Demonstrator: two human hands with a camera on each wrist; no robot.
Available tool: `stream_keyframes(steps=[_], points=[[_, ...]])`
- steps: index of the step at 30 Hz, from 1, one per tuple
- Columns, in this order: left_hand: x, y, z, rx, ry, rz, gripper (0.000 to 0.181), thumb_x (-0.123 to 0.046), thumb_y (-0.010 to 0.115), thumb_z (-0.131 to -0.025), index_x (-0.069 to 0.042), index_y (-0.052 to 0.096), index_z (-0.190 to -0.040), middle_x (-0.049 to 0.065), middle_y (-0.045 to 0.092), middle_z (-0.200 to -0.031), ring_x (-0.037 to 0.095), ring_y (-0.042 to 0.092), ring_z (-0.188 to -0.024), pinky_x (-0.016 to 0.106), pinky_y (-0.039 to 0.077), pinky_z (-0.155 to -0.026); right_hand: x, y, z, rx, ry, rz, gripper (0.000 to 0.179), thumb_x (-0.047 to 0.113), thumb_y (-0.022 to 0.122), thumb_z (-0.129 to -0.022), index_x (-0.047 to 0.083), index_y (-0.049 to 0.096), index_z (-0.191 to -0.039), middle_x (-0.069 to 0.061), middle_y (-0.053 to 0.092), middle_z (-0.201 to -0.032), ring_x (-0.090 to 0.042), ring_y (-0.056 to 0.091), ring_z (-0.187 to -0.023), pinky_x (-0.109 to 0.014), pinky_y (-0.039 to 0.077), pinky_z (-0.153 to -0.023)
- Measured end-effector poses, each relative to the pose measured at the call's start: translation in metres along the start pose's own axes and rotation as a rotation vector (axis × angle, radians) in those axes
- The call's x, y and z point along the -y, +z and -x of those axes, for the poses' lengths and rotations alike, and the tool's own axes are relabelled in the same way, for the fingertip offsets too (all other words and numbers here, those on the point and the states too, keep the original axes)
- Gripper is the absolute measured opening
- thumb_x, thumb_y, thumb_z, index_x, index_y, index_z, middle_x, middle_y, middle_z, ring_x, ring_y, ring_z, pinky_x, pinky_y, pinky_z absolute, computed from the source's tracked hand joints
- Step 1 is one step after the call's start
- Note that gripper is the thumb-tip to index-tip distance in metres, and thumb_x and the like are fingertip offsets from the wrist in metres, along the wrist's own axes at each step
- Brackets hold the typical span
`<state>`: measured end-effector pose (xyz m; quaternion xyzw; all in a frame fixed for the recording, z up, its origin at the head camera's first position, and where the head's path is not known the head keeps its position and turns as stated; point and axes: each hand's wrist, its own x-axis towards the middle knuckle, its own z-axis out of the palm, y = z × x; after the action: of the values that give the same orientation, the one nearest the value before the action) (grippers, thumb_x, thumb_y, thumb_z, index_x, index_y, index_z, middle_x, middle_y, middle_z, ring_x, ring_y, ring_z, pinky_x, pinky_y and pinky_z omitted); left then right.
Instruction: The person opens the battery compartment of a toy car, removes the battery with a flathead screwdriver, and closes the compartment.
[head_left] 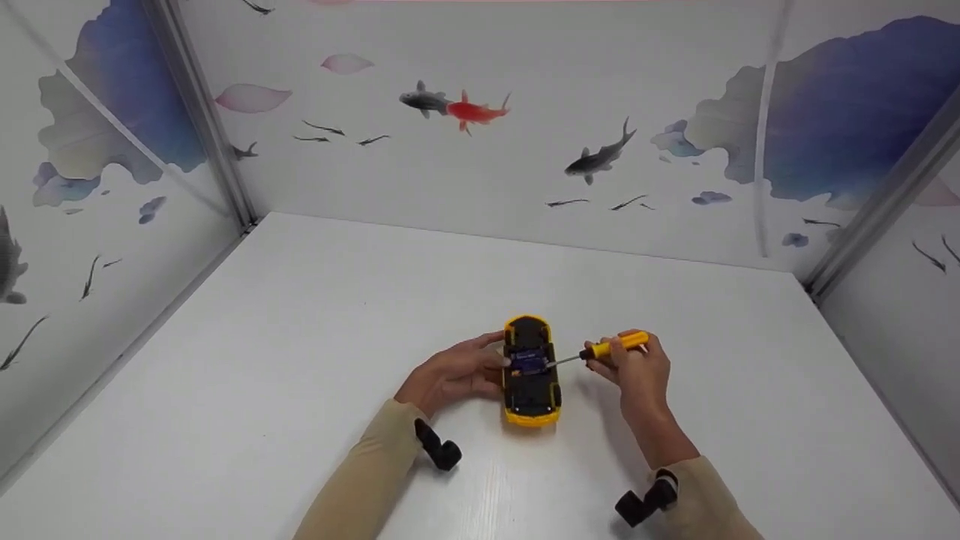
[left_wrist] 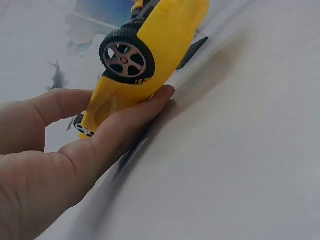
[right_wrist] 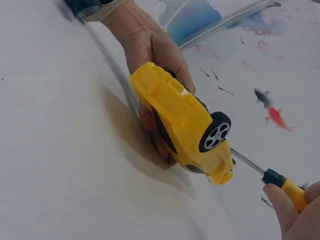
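Yellow toy car (head_left: 530,390), belly up in the left hand (head_left: 461,369), near the middle of the white worktop (head_left: 315,315); its shadow in the right wrist view sits off to one side, so it seems raised just above the surface, though I cannot tell whether any edge touches. Left hand clamped on the car's flank, some fingers wrapped round towards the roof side. Right hand (head_left: 637,367) closed round the yellow handle of a screwdriver (head_left: 604,349), well apart from its partner; the metal shaft (head_left: 568,360) slants in to the underside, tip at the edge of a dark blue panel (head_left: 528,360) amid the black chassis. Too small to tell if the tip is seated in a screw. Handling, by judgement: shell looks like hard glossy plastic, so stiff, probably light, a little slick under dry fingers. Spoked wheel (left_wrist: 125,57) may well spin, hence a poor handhold; the narrow end pieces and body trim look the likeliest to crack. Best hold: across both flanks between the wheels, thumb and fingers opposed, palm or worktop backing the roof against any push from above. Light body would probably twist with the shaft if gripped at one end only. Screwdriver best held well back on its thick handle, shaft square to the chassis.
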<state>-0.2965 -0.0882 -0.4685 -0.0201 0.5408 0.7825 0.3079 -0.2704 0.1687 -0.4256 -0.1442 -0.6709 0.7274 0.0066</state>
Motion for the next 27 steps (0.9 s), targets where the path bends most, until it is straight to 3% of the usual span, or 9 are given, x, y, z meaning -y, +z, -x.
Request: stream_keyframes(steps=[5, 9, 18, 27], points=[[-0.001, -0.001, -0.002, -0.007, -0.001, -0.024, 0.078, 0.002, 0.060, -0.094, -0.020, 0.024, -0.160, 0.023, 0.062, -0.134, 0.030, 0.067, -0.115, 0.047, 0.057, -0.096, 0.004, -0.004, -0.001, 0.029, -0.007, 0.033, 0.028, 0.017, 0.048, -0.106, 0.008, 0.041, -0.131, -0.021, 0.050, -0.144, -0.010, 0.073, -0.095, -0.022, 0.060, -0.082], [-0.002, 0.002, -0.004, 0.004, -0.007, -0.027, 0.079, 0.003, 0.059, -0.094, -0.020, 0.023, -0.160, 0.026, 0.061, -0.135, 0.034, 0.065, -0.119, 0.051, 0.055, -0.099, 0.008, -0.008, 0.000, 0.035, 0.005, 0.015, 0.029, 0.018, 0.047, -0.106, 0.009, 0.041, -0.133, -0.019, 0.050, -0.142, -0.010, 0.071, -0.099, -0.022, 0.059, -0.085], [-0.004, 0.005, -0.002, -0.001, -0.026, -0.015, 0.081, 0.004, 0.061, -0.092, -0.023, 0.025, -0.160, 0.027, 0.059, -0.136, 0.038, 0.061, -0.124, 0.055, 0.050, -0.104, 0.010, -0.011, -0.004, 0.027, 0.013, 0.014, 0.034, 0.019, 0.045, -0.107, 0.009, 0.040, -0.139, -0.014, 0.048, -0.139, -0.028, 0.058, -0.128, -0.022, 0.057, -0.091], [0.000, 0.003, -0.002, 0.007, -0.025, -0.003, 0.081, 0.005, 0.061, -0.092, -0.022, 0.026, -0.160, 0.027, 0.058, -0.138, 0.039, 0.060, -0.125, 0.056, 0.049, -0.105, 0.009, -0.014, -0.003, 0.015, -0.018, -0.003, 0.029, 0.023, 0.048, -0.106, 0.012, 0.042, -0.133, -0.009, 0.050, -0.130, -0.016, 0.067, -0.110, -0.024, 0.056, -0.093]])
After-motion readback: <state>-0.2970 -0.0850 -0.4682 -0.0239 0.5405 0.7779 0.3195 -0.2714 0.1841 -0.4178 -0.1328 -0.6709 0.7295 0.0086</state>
